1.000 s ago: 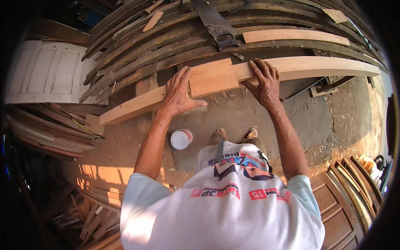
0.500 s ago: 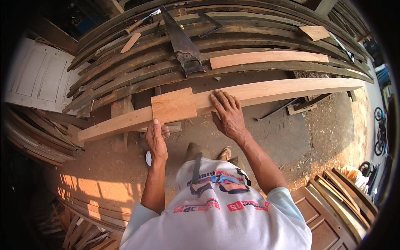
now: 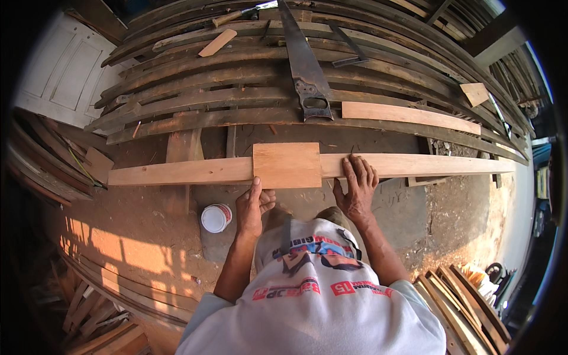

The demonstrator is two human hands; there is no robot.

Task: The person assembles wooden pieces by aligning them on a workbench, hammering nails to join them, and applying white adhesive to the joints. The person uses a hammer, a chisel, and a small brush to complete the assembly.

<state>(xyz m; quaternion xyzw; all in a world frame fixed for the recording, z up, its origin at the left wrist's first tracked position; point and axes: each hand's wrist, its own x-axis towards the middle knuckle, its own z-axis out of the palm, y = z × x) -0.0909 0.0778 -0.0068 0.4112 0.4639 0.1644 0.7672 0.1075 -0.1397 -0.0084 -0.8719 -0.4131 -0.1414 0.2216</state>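
A long, pale wooden beam (image 3: 426, 164) stretches from left to right in front of me. Across its middle lies a flat rectangular piece of board (image 3: 287, 165), which overhangs the beam's near and far edges. My left hand (image 3: 253, 207) pinches the board's near left corner, thumb on top and the other fingers curled below. To the right of the board, my right hand (image 3: 357, 186) grips the beam, with its fingers laid over the top and its thumb at the near side.
Beyond the beam, a handsaw (image 3: 309, 77), a try square (image 3: 349, 46), a chisel-like tool (image 3: 228, 19) and a pale plank (image 3: 408, 117) rest on stacked dark timbers (image 3: 195, 97). A white bucket (image 3: 214, 218) stands on the floor. Wood offcuts (image 3: 464, 302) lie at lower right.
The view has shifted, so the beam now runs nearly level and the bucket shows fully. Both hands keep their places on the board and the beam.
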